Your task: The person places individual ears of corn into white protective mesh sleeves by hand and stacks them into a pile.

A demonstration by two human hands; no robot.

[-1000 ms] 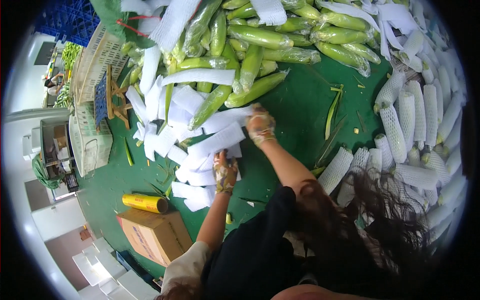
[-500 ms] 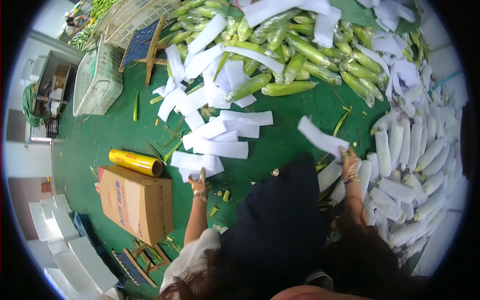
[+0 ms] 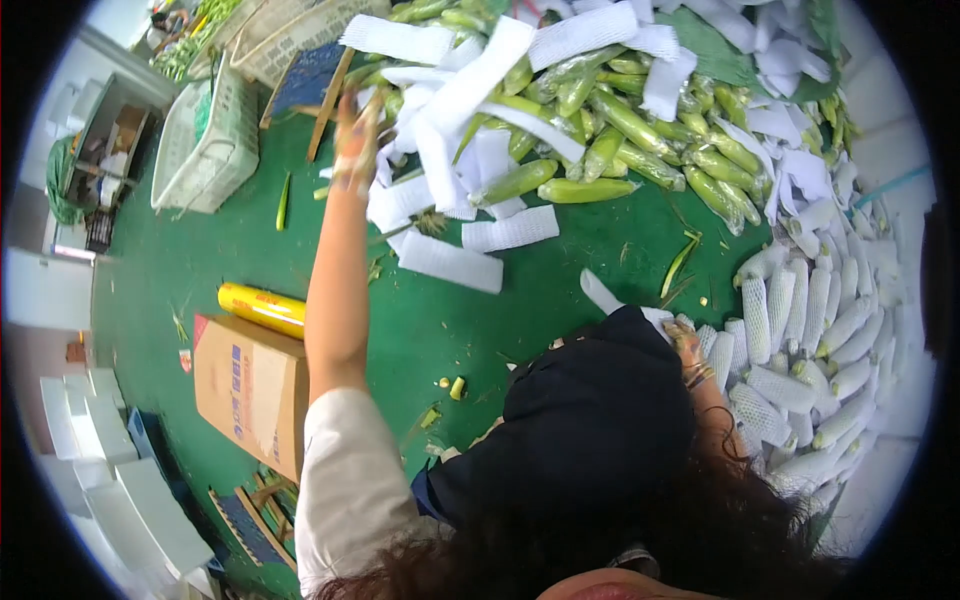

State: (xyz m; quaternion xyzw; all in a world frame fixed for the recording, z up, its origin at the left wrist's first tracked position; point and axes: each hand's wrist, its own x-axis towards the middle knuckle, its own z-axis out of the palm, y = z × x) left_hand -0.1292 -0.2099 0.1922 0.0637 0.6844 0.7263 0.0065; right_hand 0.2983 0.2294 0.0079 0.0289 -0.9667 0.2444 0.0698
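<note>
The left hand (image 3: 357, 145) is open by far white strips (image 3: 437, 160). The right hand (image 3: 687, 347) pinches 1 strip (image 3: 598, 291). A far-left basket (image 3: 233, 155) has green stuff (image 3: 203, 114).

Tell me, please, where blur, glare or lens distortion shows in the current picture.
Head view: the left hand looks blurred; same view, glare glints on the bagged corn; same view, the wall at left bows along the rim, and the corners go black.

Left arm (image 3: 338, 270) is outstretched ahead, right hand (image 3: 688, 350) closer in.
</note>
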